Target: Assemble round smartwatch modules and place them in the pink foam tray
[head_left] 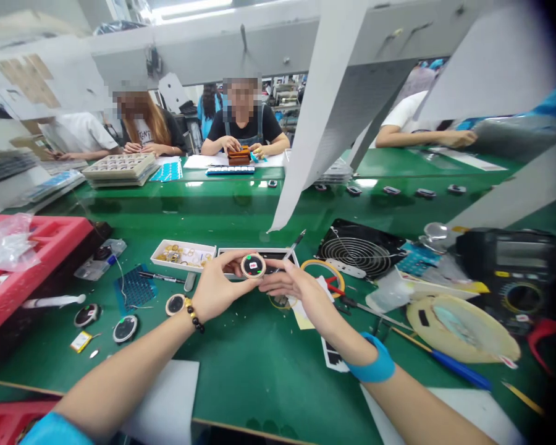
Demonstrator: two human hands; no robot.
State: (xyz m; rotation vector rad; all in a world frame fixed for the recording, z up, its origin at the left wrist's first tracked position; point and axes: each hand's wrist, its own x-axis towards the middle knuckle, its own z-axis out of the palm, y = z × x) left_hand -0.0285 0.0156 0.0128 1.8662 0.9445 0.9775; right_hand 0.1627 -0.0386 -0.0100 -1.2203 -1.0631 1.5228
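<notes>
A round watch case (252,266) with a black face and a gold-coloured rim is pinched between the thumb and fingers of my left hand (220,281). Green and red marks and a small white label show on its face. My right hand (290,284) is at the watch's right edge, fingers stretched toward it; whether they touch it is unclear. Under my left wrist lies another round watch case (175,304). Farther left are a silver-rimmed watch case (125,329), a dark watch case (87,315) and a small battery pack (81,341).
Behind my hands stand a white box of small rings (183,254) and a white-edged tray (294,252) with a pen (296,243). To the right are a fan (359,250), a tape roll (322,264), a blue-handled tool (461,369) and a multimeter (521,272). Co-workers sit opposite.
</notes>
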